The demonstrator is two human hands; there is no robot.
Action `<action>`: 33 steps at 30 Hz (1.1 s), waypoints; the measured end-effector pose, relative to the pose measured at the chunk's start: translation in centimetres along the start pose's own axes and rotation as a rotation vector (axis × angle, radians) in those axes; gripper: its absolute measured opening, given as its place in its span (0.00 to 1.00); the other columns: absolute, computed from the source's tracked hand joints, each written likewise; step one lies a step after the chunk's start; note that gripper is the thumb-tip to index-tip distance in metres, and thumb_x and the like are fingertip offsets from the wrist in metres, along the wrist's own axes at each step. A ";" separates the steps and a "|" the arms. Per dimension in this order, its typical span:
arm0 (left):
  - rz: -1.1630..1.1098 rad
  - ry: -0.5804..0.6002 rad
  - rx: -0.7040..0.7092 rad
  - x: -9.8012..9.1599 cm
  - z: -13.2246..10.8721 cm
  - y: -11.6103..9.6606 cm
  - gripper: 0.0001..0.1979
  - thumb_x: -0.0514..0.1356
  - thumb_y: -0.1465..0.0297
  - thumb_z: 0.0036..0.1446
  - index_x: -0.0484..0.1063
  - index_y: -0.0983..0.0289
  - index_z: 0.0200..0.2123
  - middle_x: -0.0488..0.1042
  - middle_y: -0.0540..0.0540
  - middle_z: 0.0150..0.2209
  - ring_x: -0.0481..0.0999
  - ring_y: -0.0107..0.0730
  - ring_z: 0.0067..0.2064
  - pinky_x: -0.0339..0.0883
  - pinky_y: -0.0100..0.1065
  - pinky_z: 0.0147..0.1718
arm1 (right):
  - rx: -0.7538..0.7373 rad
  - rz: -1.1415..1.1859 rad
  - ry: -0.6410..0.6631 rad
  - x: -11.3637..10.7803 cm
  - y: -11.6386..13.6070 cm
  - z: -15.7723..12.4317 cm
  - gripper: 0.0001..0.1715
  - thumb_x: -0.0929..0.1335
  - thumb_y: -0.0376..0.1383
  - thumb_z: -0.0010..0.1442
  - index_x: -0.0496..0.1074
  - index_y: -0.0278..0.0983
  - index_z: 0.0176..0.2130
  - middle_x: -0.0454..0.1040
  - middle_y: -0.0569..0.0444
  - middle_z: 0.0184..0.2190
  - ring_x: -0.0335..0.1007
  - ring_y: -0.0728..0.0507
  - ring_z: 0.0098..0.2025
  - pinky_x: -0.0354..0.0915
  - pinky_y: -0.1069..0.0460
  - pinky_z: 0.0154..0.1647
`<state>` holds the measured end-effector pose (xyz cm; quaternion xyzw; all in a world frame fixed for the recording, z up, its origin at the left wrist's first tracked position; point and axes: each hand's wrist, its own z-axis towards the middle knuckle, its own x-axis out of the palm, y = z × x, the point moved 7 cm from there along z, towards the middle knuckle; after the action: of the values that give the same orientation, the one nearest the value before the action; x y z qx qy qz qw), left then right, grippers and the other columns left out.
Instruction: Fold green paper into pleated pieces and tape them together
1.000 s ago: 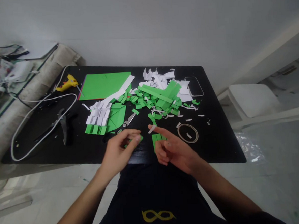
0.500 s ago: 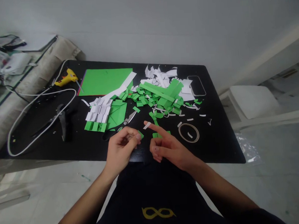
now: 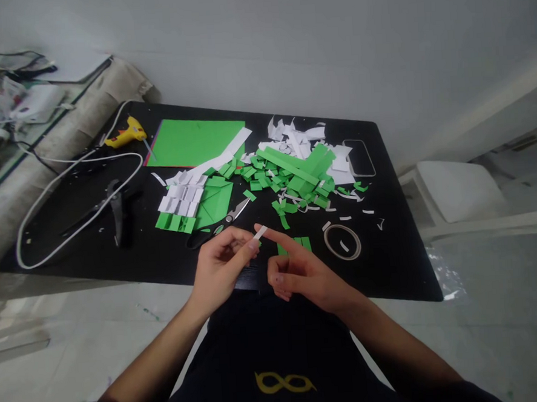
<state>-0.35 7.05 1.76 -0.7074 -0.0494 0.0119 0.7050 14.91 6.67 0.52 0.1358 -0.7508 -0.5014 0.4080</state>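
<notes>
A small white strip (image 3: 261,232) lies between my hands, above the table's front edge. The thumb and index finger of my left hand (image 3: 224,261) are pinched at its lower end, and a bit of green paper shows beside them. My right hand (image 3: 297,266) has its index finger stretched out, the fingertip touching the strip's upper end, while the other fingers are curled. Beyond my left hand lie scissors (image 3: 238,211) and a block of folded white strips (image 3: 183,197) with green ends. A green folded piece (image 3: 302,243) is partly hidden behind my right hand.
Green pieces (image 3: 267,175) and white scraps (image 3: 294,140) are heaped mid-table. A tape ring (image 3: 342,242) lies at right. Green sheets (image 3: 196,143), a yellow glue gun (image 3: 130,133), its white cable (image 3: 21,231) and black-handled pliers (image 3: 116,213) are at left.
My left hand has moved up to the white strip and now pinches its end. Earlier the strip was only on my right fingertip. The view has shifted slightly.
</notes>
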 end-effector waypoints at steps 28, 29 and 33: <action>-0.236 -0.142 0.171 -5.3 -1.0 -0.4 0.07 0.70 0.70 0.60 0.79 0.63 0.30 0.73 0.50 0.23 0.72 0.29 0.26 0.67 0.29 0.23 | -0.582 -1.407 -0.099 1.6 -5.7 -0.8 0.14 0.67 0.31 0.76 0.81 0.35 0.54 0.85 0.45 0.54 0.74 0.36 0.61 0.75 0.40 0.62; -0.230 -0.134 0.174 -5.2 -1.0 -0.5 0.07 0.70 0.70 0.60 0.79 0.63 0.30 0.73 0.51 0.23 0.72 0.29 0.26 0.66 0.29 0.23 | -0.607 -1.379 -0.116 1.7 -5.3 -0.8 0.14 0.67 0.31 0.75 0.82 0.35 0.53 0.85 0.46 0.52 0.75 0.36 0.61 0.75 0.39 0.62; -0.201 -0.117 0.173 -5.2 -1.1 -0.5 0.08 0.70 0.68 0.61 0.79 0.63 0.29 0.73 0.51 0.24 0.72 0.29 0.26 0.66 0.29 0.24 | -0.648 -1.271 -0.126 2.1 -3.7 -1.0 0.14 0.67 0.31 0.75 0.82 0.39 0.53 0.87 0.49 0.50 0.76 0.37 0.62 0.70 0.35 0.68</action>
<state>-5.46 5.47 1.94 -0.6337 -0.1599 -0.0133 0.7568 13.64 3.04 -1.52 0.3896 -0.3619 -0.8468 0.0124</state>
